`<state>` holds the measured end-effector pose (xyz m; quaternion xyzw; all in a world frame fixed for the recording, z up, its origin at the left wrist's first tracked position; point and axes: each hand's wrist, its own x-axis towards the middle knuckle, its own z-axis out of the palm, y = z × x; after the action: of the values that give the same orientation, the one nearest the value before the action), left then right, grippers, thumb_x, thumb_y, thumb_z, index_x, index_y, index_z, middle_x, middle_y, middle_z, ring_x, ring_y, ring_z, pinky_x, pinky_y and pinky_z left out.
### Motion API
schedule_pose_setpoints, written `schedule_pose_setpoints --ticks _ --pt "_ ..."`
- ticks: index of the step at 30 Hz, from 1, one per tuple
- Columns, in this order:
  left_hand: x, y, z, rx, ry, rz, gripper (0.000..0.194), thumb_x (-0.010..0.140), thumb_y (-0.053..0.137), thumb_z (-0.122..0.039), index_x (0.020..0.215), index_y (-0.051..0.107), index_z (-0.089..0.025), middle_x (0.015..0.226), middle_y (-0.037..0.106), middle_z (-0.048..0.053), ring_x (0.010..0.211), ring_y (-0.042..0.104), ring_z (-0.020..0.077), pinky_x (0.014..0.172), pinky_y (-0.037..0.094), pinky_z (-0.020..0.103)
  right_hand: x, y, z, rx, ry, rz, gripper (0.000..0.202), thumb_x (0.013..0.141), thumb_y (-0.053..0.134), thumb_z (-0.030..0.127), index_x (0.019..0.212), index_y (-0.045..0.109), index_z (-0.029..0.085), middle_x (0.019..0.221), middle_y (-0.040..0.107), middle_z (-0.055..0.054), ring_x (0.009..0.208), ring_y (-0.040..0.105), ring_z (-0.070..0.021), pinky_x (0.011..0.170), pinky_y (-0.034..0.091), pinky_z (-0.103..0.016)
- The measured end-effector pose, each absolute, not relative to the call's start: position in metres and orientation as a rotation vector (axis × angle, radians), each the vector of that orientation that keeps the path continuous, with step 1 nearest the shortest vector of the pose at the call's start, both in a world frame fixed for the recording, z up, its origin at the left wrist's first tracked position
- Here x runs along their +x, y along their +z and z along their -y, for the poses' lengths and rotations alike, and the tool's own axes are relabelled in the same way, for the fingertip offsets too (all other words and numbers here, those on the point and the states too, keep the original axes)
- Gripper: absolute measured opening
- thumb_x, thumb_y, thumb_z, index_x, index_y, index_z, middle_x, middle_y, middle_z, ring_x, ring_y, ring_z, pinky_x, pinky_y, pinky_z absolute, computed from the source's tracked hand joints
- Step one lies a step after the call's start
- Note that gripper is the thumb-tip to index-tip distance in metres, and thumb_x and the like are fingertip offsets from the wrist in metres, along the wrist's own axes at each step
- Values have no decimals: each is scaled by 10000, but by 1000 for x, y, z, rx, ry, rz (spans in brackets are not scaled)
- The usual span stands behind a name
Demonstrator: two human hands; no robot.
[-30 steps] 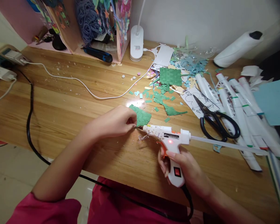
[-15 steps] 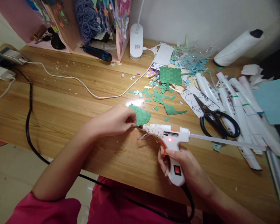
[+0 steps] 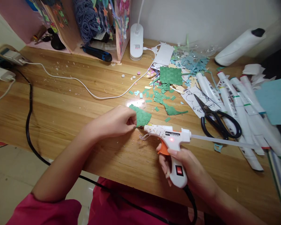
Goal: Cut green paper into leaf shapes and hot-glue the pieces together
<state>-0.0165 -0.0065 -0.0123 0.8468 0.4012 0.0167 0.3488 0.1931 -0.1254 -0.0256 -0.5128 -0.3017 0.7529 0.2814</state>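
L hand [image 3: 121, 123] is pinched on lower-left edge of green paper pc. [image 3: 143, 116], approx. ctr. of frame, on counter [image 3: 103, 156]. Glue gun [image 3: 178, 136] is gripped by R hand [image 3: 190, 164], lower right of ctr., w/ nozzle held at pc. edge. Scissors [image 3: 208, 110] are laid over drawn card [image 3: 192, 101], right of frame.

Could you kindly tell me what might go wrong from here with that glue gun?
Burn: the fingers of the left hand sit right by the nozzle of the glue gun, whose red light is lit, so a slip might burn them.
Mess: wispy strands trail below the nozzle and could stick to the green piece.
Snag: the black cord droops loosely and could catch, tugging the glue gun.
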Motion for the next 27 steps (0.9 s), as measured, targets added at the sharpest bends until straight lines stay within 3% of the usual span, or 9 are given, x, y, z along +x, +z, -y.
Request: schedule_pose_setpoints --ticks 10,16,20,27 --pt "-16 -11 6 2211 59 -1050 114 742 528 -150 716 639 -145 661 635 12 583 530 104 519 333 210 188 -24 126 -1362 2031 715 321 818 496 443 964 527 159 555 583 29 410 538 -108 411 450 -200" --pt "-16 -10 7 2193 58 -1056 117 729 519 -129 699 631 -146 638 619 2 563 517 98 502 318 206 185 -26 128 -1369 2020 726 313 803 505 460 834 542 151 532 581 10 416 543 -112 423 447 -201" --pt "-15 -9 7 2186 61 -1060 109 739 529 -143 704 632 -142 645 620 7 568 517 101 508 321 208 186 -27 131 -1324 1993 689 319 820 513 444 954 527 155 556 581 25 424 539 -111 431 469 -209" --pt "-15 -10 8 2185 76 -1065 113 753 527 -163 692 619 -141 643 618 14 575 519 105 523 329 214 191 -29 133 -1295 1959 667 305 830 524 447 951 533 167 581 576 26 445 536 -111 442 480 -218"
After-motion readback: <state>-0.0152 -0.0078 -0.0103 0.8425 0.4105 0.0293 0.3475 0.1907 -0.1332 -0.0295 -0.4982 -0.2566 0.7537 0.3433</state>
